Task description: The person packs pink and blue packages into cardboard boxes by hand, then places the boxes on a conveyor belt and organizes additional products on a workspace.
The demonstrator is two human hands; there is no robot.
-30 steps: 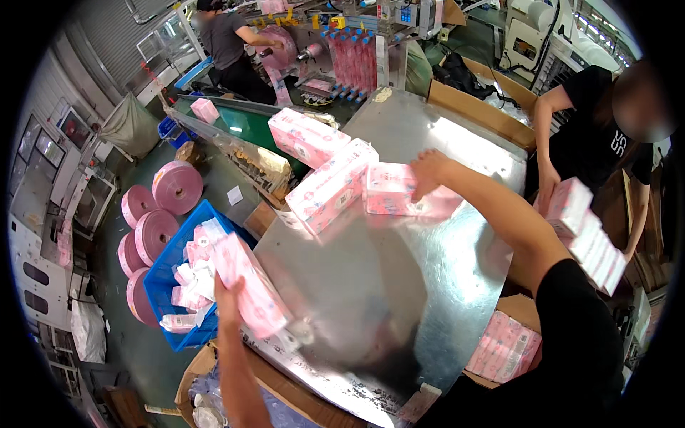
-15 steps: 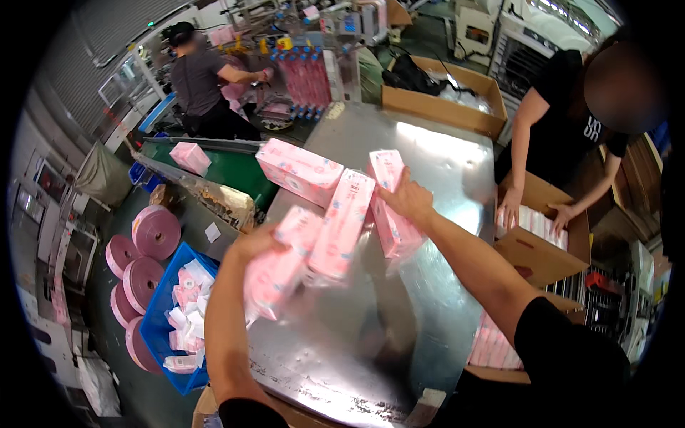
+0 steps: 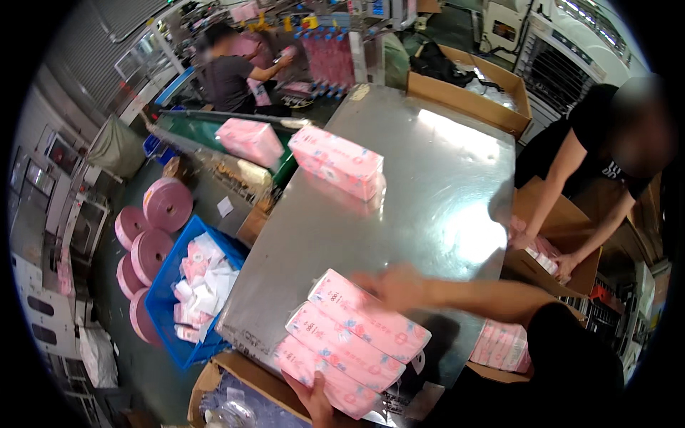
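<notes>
The far pack [image 3: 371, 317], middle pack [image 3: 347, 342] and near pack [image 3: 335, 385] are pink oblong blocks in thin film, printed with darker pink and blue motifs. They lie side by side, touching, their ends roughly level, long sides slanting from upper left to lower right, at the near edge of the table [image 3: 321, 242]. The left hand [image 3: 314, 401] touches the near pack's outer side. The right hand [image 3: 396, 287] is beside the far pack; blur leaves contact uncertain.

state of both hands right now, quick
Left hand: holding the nearest pink pack.
Right hand: too blurred to tell open or closed.
</notes>
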